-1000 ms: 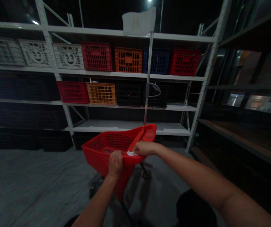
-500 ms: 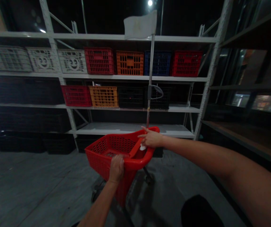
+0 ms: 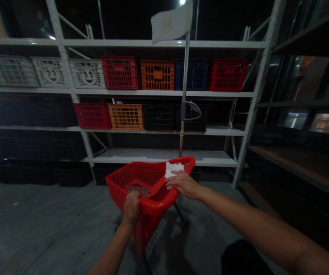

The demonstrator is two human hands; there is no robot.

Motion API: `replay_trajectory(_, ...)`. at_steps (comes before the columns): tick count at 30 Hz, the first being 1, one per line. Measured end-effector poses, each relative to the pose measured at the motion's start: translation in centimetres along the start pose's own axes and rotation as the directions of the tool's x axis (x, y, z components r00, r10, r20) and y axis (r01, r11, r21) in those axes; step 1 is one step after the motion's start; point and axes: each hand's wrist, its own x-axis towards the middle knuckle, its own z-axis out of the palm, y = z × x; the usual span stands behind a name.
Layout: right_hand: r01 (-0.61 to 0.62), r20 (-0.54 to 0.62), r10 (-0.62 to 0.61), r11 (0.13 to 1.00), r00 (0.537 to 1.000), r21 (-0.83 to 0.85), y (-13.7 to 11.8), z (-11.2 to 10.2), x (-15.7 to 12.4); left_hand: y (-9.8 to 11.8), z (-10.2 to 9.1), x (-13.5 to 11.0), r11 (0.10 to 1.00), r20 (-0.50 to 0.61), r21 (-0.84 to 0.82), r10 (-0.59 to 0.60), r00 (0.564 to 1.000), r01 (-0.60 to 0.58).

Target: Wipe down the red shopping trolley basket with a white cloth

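Note:
A red plastic basket cart (image 3: 130,179) stands on the floor in front of me. My left hand (image 3: 131,208) is closed round its near rim. My right hand (image 3: 183,184) lies with fingers stretched out on a white cloth (image 3: 172,169), pressing it against the basket's right rim. A grey pole with a white flag (image 3: 171,21) rises from the far right corner of the basket.
A white metal rack (image 3: 164,93) behind the cart holds red, orange, blue, black and white crates (image 3: 157,74). Its lowest shelf (image 3: 158,156) is bare. Dark wooden shelving (image 3: 302,164) runs along the right. Grey floor (image 3: 38,229) spreads to the left.
My right hand has slid along the right rim with the white cloth, from the near handle to the far corner, then flattened out. My left hand kept its grip.

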Motion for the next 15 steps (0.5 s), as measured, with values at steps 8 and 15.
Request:
replay_trajectory(8, -0.155, 0.063, 0.162, 0.982, 0.985, -0.108, 3.3, -2.5, 1.4, 0.6, -4.5, 3.3, 0.969, 0.351, -0.137, -0.145, 0.925, 0.204)
replay_trajectory(15, -0.143, 0.190, 0.165, 0.982, 0.968, -0.122, 5.0, -2.8, 3.4, 10.6, -7.2, 7.6, 0.999, 0.389, -0.034, 0.015, 0.921, -0.002)
